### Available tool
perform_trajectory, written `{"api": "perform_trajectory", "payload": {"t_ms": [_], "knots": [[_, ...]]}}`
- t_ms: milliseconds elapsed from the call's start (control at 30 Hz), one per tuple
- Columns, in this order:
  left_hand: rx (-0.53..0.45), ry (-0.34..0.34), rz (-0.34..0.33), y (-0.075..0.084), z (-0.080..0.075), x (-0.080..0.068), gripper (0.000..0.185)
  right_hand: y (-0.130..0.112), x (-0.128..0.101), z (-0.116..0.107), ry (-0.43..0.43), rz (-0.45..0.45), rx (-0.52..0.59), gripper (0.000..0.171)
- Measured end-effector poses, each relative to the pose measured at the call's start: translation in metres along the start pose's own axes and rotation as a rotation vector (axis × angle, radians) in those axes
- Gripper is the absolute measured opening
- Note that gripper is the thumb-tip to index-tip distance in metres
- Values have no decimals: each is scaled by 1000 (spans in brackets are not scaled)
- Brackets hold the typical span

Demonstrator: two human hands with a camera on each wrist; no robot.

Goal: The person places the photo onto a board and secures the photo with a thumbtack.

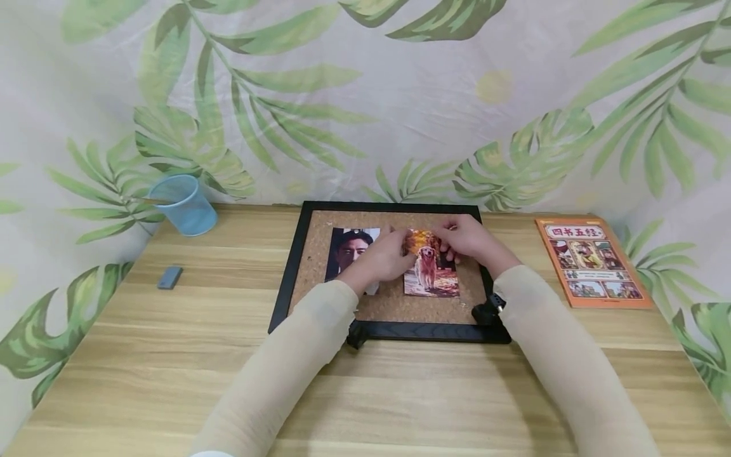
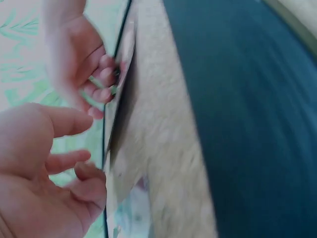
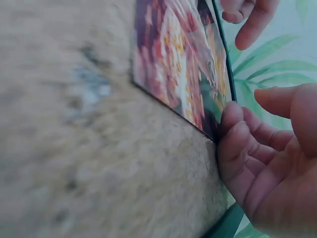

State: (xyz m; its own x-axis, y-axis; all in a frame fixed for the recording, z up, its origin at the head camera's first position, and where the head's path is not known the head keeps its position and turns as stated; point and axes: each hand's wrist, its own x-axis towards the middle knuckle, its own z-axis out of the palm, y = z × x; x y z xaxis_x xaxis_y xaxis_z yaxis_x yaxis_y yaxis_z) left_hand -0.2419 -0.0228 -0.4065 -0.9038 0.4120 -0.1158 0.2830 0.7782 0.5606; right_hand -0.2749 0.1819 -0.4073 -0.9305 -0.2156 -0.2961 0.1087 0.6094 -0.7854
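Observation:
A photo of a golden dog (image 1: 426, 279) overlaps the right half of a cork board (image 1: 388, 311) with a black frame. My left hand (image 1: 385, 257) is at its top left corner, with bent fingertips close together there in the left wrist view. At the top right corner my right hand (image 1: 465, 238) pinches the photo's edge, fingertips around it in the right wrist view. Seen from the left wrist, the photo (image 2: 121, 94) stands slightly off the cork. Left of it on the board is a portrait photo (image 1: 342, 251), partly hidden by my left hand.
An orange book (image 1: 594, 261) lies at the right of the wooden table (image 1: 411, 393). On the left are a blue mesh cup (image 1: 185, 209) and a small grey-blue block (image 1: 169, 277). A leaf-patterned cloth (image 1: 411, 114) hangs behind the board.

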Motion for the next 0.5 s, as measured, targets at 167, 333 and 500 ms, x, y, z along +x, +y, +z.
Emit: {"api": "perform_trajectory", "payload": {"t_ms": [167, 333, 500], "knots": [[-139, 21, 102, -9, -10, -8, 41, 3, -17, -3, 8, -31, -1, 32], [-190, 37, 65, -23, -19, -24, 40, 8, -30, -7, 25, -97, -53, 28], [-215, 93, 64, -36, -29, -39, 36, 9, -46, -10, 77, -185, -127, 29]]}}
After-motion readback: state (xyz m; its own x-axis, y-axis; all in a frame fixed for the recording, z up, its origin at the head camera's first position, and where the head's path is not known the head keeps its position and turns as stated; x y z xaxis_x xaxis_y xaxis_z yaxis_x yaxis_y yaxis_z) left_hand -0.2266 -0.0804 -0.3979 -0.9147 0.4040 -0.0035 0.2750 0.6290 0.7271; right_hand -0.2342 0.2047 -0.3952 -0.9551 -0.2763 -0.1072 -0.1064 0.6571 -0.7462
